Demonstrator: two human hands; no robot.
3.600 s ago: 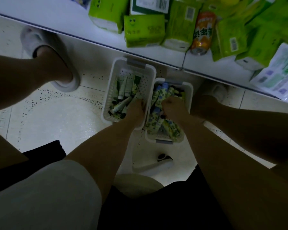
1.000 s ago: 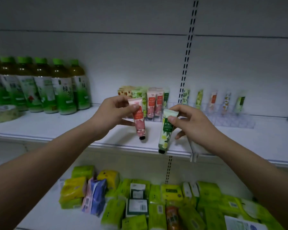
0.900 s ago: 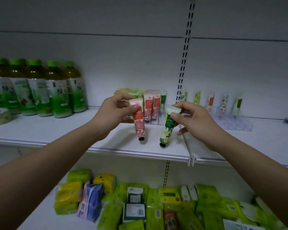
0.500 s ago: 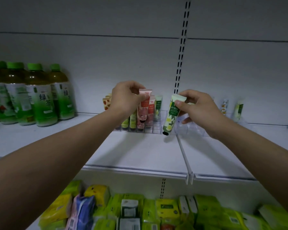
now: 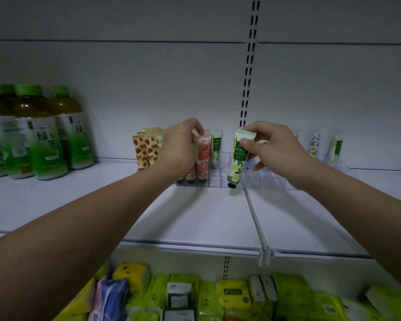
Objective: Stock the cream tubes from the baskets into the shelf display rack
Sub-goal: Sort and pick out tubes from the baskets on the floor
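Observation:
A clear display rack (image 5: 214, 179) stands at the back of the white shelf (image 5: 195, 216), with several cream tubes upright in its left part. My left hand (image 5: 181, 144) pinches the top of a pink cream tube (image 5: 203, 158) that stands cap down in the rack among the others. My right hand (image 5: 273, 149) pinches a green flowered cream tube (image 5: 237, 158) by its flat end, cap down, hanging just in front of the rack's edge. Strawberry-print tubes (image 5: 145, 149) stand at the rack's left end. The baskets are out of view.
Green tea bottles (image 5: 44, 137) stand on the shelf at left. A few single tubes (image 5: 314, 145) stand further right in the rack. A white divider rail (image 5: 256, 218) runs front to back across the shelf. Green and yellow tissue packs (image 5: 218, 295) fill the shelf below.
Both hands came up from the floor baskets with one tube each and reached forward to the rack. The pink tube now stands in the rack; the green tube has dropped toward its front edge.

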